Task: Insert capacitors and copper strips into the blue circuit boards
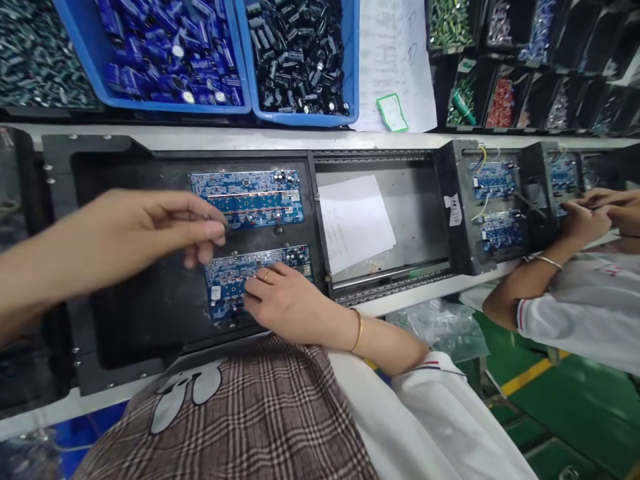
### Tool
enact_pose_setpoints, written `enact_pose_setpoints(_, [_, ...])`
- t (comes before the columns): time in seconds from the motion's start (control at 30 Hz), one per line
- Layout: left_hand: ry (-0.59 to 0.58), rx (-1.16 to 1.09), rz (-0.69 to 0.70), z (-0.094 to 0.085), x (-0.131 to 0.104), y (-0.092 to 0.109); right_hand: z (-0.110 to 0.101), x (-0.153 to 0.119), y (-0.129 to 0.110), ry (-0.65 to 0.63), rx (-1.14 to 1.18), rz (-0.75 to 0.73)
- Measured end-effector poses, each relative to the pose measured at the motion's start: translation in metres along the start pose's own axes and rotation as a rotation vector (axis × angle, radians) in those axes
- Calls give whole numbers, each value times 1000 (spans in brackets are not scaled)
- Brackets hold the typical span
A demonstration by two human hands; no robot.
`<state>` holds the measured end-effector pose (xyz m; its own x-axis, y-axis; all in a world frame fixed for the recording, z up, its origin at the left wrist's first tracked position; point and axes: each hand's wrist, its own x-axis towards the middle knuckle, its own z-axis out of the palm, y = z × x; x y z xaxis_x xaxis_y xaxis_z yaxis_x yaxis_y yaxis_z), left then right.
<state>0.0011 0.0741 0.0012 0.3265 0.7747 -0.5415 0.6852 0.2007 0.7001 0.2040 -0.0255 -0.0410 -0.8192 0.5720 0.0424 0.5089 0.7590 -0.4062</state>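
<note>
My left hand [170,227] is closed in a pinch beside the upper blue circuit board [250,193]. A tiny dark piece shows at its thumb and fingertips, too small to name. Over the lower blue circuit board [227,270], my right hand [293,303] has its fingers curled down at the board's surface. Its fingertips are hidden, so what they hold cannot be seen. Both boards lie flat in a black carrier tray [140,267], one above the other, with small components fitted on them.
Blue bins hold blue capacitors [170,53] and black capacitors [300,53] behind the line. Paper sheets [355,220] lie on the conveyor to the right. Farther right, a co-worker's hands [590,217] are at another carrier with boards. Black compartment trays [477,93] hold small parts.
</note>
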Motion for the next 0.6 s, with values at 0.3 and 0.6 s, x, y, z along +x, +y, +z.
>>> enact_pose_setpoints(0.3, [-439,-170,-109,37,-17,-2,-9,-13,12,512,412,308])
enact_pose_setpoints(0.6, [-283,184,122,44,-12,-6,-16,-36,29,492,510,405])
